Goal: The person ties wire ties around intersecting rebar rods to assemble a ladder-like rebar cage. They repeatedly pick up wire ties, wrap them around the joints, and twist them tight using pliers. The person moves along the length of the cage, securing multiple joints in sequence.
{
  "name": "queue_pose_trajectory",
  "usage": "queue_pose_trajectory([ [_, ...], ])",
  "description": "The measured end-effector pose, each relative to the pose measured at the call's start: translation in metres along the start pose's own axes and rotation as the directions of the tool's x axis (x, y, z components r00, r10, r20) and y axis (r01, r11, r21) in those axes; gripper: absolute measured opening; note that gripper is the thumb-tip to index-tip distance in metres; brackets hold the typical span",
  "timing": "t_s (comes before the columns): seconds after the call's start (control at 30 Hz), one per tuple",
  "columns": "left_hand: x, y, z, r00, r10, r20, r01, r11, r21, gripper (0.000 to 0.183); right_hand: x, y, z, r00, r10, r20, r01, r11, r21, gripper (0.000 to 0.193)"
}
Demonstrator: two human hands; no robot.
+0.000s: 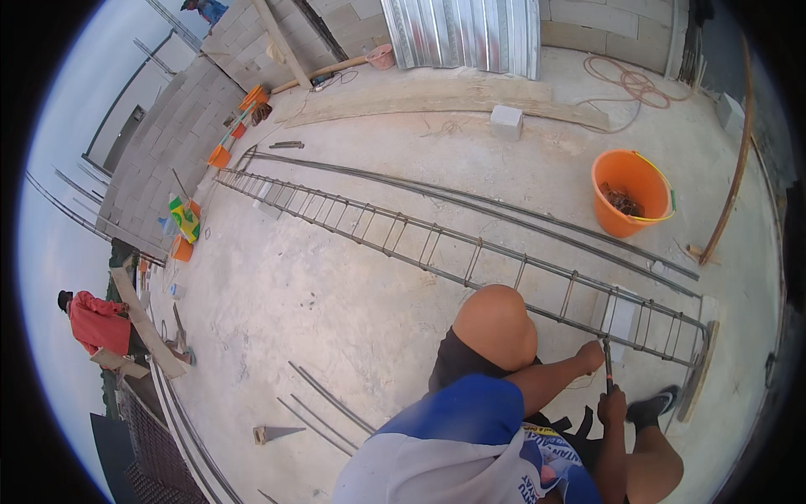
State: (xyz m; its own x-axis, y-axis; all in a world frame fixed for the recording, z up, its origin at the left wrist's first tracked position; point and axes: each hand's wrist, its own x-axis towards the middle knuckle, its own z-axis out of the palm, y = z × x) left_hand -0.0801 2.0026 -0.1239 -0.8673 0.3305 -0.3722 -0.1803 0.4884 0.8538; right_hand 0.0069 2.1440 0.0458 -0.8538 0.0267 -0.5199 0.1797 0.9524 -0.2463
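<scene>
A long rebar cage, with thin ties across its bars, runs from the far left to just in front of me. My right hand is closed around the handles of pincers, whose head reaches the near bar. Beside it, my left hand is curled into a fist close to that same bar. Whatever its fingers hold is too small to see. A pale block sits beneath the cage at this end, and a short wooden plank lies across the cage's end.
Loose rebars lie beyond the cage. An orange bucket stands at the right, a white block and long boards farther back. Several rebars and a handsaw are at the left. A person in red holds a plank.
</scene>
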Motion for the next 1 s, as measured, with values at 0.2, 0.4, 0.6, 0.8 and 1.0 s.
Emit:
queue_pose_trajectory([
  [0.2, 0.002, 0.085, -0.034, 0.957, -0.223, 0.188, 0.281, 0.877, -0.391, 0.022, 0.000, -0.001, -0.052, 0.931, 0.082, 0.356, -0.320, 0.649, 0.690, 0.027],
  [0.4, -0.056, 0.109, -0.051, 0.751, 0.626, -0.210, -0.253, 0.567, 0.784, 0.042, 0.014, 0.025, -0.032, 0.856, -0.112, 0.505, -0.451, 0.318, 0.834, 0.021],
  [0.6, -0.046, 0.125, -0.012, 0.774, 0.566, 0.284, -0.581, 0.457, 0.673, 0.021, 0.002, 0.016, -0.065, 0.861, -0.135, 0.490, -0.412, 0.380, 0.828, 0.025],
  [0.8, -0.023, 0.136, 0.012, 0.842, 0.484, 0.238, -0.491, 0.504, 0.710, 0.014, 0.004, 0.044, -0.103, 0.976, 0.074, 0.204, -0.167, 0.858, 0.486, 0.075],
  [1.0, -0.026, 0.153, 0.012, 0.869, 0.371, 0.328, -0.486, 0.509, 0.711, 0.017, -0.022, 0.001, -0.052, 0.968, 0.174, -0.179, -0.203, 0.966, -0.158, 0.039],
])
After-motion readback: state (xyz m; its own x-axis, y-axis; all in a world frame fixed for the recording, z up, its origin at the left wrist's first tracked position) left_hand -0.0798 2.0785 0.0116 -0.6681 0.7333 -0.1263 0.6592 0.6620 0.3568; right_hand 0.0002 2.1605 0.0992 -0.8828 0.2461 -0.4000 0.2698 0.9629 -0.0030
